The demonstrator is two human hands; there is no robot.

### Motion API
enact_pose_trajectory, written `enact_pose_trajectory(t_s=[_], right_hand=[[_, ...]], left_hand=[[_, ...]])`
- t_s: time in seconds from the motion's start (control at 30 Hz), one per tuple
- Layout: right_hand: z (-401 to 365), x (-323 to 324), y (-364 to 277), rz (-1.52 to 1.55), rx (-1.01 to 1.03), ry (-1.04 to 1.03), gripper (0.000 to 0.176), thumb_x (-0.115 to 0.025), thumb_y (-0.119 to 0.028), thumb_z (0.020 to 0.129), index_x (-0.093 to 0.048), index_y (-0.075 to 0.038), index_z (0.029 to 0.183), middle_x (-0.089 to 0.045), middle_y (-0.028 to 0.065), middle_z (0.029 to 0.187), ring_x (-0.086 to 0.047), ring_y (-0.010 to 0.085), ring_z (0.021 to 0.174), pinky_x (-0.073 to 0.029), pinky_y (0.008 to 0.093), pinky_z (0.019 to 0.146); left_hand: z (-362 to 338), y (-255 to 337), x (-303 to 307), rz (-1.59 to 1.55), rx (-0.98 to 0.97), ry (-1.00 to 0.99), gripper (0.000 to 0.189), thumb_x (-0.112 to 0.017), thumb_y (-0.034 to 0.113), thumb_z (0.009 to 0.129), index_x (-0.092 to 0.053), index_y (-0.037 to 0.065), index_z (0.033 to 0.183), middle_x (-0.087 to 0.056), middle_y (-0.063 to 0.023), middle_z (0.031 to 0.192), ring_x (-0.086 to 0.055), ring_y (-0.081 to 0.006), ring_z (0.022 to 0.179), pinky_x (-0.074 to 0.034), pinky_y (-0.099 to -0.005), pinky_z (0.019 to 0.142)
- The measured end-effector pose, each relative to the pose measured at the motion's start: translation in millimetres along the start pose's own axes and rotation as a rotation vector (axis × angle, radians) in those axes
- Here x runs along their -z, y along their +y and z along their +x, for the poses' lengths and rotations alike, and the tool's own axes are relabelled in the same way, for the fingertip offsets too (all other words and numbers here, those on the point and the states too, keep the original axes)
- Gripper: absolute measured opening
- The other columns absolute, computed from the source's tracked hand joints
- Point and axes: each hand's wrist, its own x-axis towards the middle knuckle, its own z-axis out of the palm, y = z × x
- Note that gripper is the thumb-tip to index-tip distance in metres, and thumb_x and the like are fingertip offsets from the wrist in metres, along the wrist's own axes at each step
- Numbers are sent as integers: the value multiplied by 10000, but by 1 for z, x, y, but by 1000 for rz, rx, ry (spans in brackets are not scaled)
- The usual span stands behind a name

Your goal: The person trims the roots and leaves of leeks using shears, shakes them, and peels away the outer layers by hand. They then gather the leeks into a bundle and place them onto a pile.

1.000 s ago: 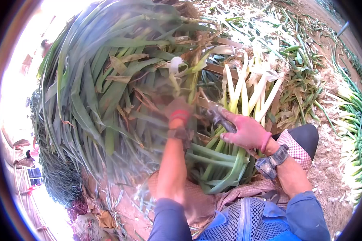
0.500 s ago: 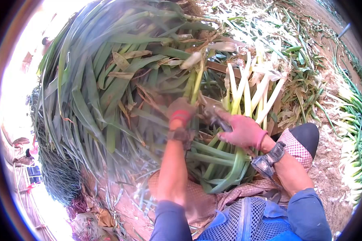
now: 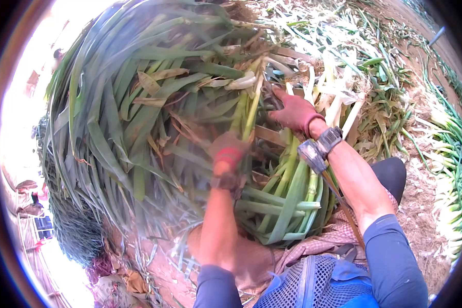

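My left hand, gloved with a red cuff, is closed around green onion stalks whose pale root ends point up. Up and to the right, my right hand in a reddish glove grips a dark tool beside the upper part of those stalks. The tool is partly hidden by my fingers. Left of my hands lies a big heap of long green leaves. Trimmed stalks with white ends lean together below my right hand, over my lap.
Peeled leaf scraps cover the ground at the upper right. A row of cleaned onions runs down the right edge. Another dark green pile and a brown cloth are at the lower left.
My right hand has moved up with the tool, from the lower stalks to near the root ends. My left hand has stayed almost in place.
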Motion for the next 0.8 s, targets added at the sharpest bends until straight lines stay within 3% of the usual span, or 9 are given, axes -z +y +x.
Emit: enact_pose_trajectory(t_s=[0.17, 0.3, 0.57, 0.63, 0.67, 0.73, 0.77, 0.8], right_hand=[[16, 0, 1, 1, -86, -25, 901, -739, -444, 872, -413, -218, 1681, -760, 235, 1240, -732, 401, 1141, -559, 455, 1000], [10, -7, 12, -22, -15, -43, 892, -746, -446, 877, -429, -183, 1667, -751, 249, 1256, -725, 409, 1163, -553, 463, 1014], [-55, -17, 21, 59, -69, -58, 867, -746, -442, 889, -443, -183, 1659, -752, 264, 1222, -725, 427, 1137, -550, 474, 1019], [-78, -21, 29, 148, 98, -196, 911, -757, -425, 911, -379, -135, 1687, -768, 246, 1054, -761, 362, 936, -591, 445, 886], [-88, -26, 36, 147, 100, -195, 911, -757, -425, 911, -379, -135, 1687, -768, 246, 1054, -761, 362, 936, -591, 445, 886], [-103, -38, 50, -31, 302, -166, 905, -758, -432, 905, -394, -137, 1679, -760, 231, 1013, -754, 376, 907, -586, 457, 862], [-114, -27, 44, -5, 202, -229, 926, -752, -466, 900, -389, -134, 1684, -752, 258, 1121, -753, 390, 1030, -568, 440, 973], [-122, -15, 37, -6, 205, -230, 926, -752, -466, 900, -389, -134, 1684, -752, 258, 1121, -753, 390, 1030, -568, 440, 973]], left_hand=[[-1, -6, -6, 16, -33, 28, 489, -751, 513, 792, -831, 108, 1054, -802, -180, 1062, -767, -360, 1038, -575, -444, 909], [-3, -6, -6, 6, -40, 1, 466, -754, 488, 785, -832, 110, 1044, -805, -174, 1041, -770, -360, 1022, -575, -437, 899], [-19, 0, -6, 36, -63, -7, 483, -771, 524, 794, -835, 128, 1062, -808, -164, 1084, -771, -358, 1041, -576, -432, 910], [-24, 1, -7, 66, -57, -18, 501, -785, 542, 789, -836, 131, 1069, -809, -160, 1092, -771, -354, 1049, -576, -434, 914], [-26, 1, -7, 95, -52, -30, 519, -799, 560, 784, -836, 133, 1076, -810, -156, 1099, -771, -349, 1057, -576, -435, 919], [-34, -2, -4, 121, -101, -70, 523, -796, 565, 798, -835, 130, 1085, -811, -154, 1101, -769, -354, 1067, -576, -439, 934], [-41, -1, 1, 148, -150, -111, 528, -792, 570, 812, -834, 126, 1095, -812, -153, 1104, -766, -359, 1076, -576, -443, 948], [-49, 1, 4, 147, -148, -110, 528, -792, 570, 812, -834, 126, 1095, -812, -153, 1104, -766, -359, 1076, -576, -443, 948]])
